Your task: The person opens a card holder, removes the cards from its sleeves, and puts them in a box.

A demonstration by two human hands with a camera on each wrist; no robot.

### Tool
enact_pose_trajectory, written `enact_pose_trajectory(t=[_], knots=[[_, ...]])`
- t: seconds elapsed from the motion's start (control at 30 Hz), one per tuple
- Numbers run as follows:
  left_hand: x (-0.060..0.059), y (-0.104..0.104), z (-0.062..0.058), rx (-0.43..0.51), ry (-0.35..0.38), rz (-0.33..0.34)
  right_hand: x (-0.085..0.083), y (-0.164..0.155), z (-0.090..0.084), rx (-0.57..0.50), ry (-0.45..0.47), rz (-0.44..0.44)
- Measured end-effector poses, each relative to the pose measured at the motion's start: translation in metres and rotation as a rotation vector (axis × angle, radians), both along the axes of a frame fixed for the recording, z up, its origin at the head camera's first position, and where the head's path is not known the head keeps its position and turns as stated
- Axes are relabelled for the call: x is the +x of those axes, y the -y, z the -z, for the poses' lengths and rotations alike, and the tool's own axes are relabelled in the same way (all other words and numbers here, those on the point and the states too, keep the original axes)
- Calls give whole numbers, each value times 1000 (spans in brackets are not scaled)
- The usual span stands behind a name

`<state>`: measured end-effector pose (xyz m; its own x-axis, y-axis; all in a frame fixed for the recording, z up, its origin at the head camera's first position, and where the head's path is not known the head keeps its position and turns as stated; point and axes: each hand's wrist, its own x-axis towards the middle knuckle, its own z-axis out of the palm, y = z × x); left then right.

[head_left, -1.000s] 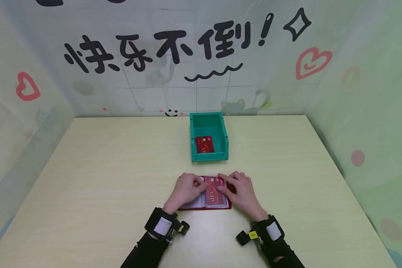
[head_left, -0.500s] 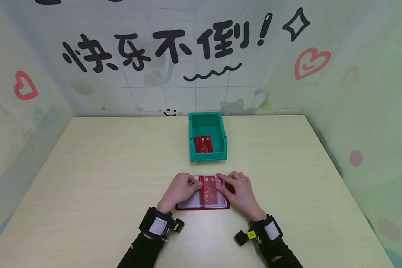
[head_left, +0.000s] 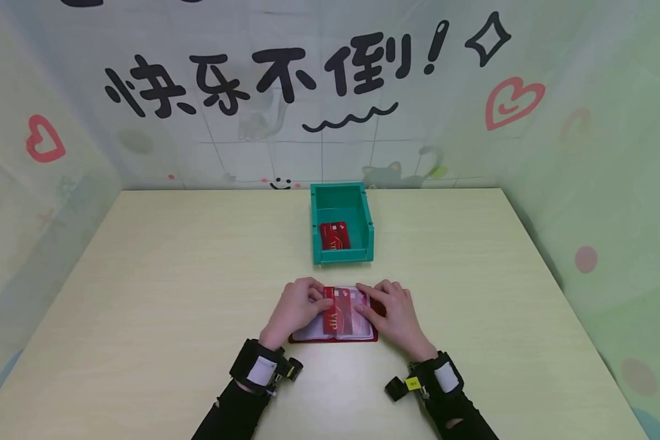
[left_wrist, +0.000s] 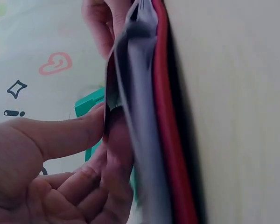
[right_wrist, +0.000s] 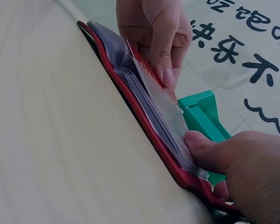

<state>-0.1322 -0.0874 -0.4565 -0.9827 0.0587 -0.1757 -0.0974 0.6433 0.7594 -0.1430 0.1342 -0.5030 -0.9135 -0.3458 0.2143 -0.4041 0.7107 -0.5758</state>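
Note:
A red card holder (head_left: 309,334) lies spread on the table, its clear plastic pages showing. My left hand (head_left: 293,310) pinches a red VIP card (head_left: 328,321) between thumb and fingers at its left edge. Part of that card sticks out to the left of a clear sleeve (right_wrist: 164,109); the rest shows through the plastic. My right hand (head_left: 397,315) holds the right side of the holder, its thumb on the clear page and its index finger at the top edge. In the left wrist view, the card (left_wrist: 110,84) is seen edge-on between thumb and fingers.
Behind the holder stands a green bin (head_left: 343,256) with a low front. Another red VIP card (head_left: 335,236) lies in it. A printed cloth backdrop (head_left: 242,156) rises at the table's (head_left: 170,275) back and sides.
My left hand has drawn the VIP card leftward, so a wider strip of it stands outside the sleeve. The right hand has kept its place on the holder.

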Motion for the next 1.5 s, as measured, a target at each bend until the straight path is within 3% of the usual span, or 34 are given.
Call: enact_pose_trajectory(t=[0.27, 0.5, 0.63, 0.77, 0.9, 1.13, 1.33, 1.5], knots=[[-5, 9, -9, 29, 65, 19, 0, -1, 3, -17, -7, 4], [-12, 22, -25, -19, 84, 25, -1, -1, 5, -13, -19, -2], [-20, 24, -36, -10, 31, 35, -1, -1, 5, -5, -20, -3], [-33, 19, -46, 36, -94, 65, -1, -1, 4, -4, -13, -4], [-53, 12, -54, 51, -223, 75, -1, 0, 3, -6, -20, -5], [-94, -7, -65, -89, -322, 133, -1, -1, 3, -10, -39, -3], [-119, -23, -62, -279, -298, 146, -2, -1, 4, -11, -39, -9], [-127, -32, -57, -362, -256, 153, -1, -1, 6, -13, -58, -9]])
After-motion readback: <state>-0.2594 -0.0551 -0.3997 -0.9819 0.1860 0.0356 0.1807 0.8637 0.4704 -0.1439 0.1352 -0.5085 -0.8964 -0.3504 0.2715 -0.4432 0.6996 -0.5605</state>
